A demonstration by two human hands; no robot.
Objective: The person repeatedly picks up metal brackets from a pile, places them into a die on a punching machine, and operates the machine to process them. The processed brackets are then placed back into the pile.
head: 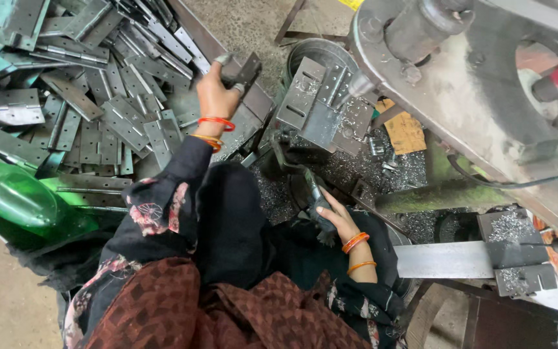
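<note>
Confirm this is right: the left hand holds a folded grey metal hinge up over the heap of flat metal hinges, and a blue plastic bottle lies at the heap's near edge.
One detail is wrong: the plastic bottle is green, not blue, as the head view shows. The rest stands: the left hand holds a folded grey metal hinge up over the heap of flat metal hinges.

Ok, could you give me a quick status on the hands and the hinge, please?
Left hand raised, gripping hinge over the hinge pile. Right hand low on dark lever. Jig under drill, nothing between.
</note>
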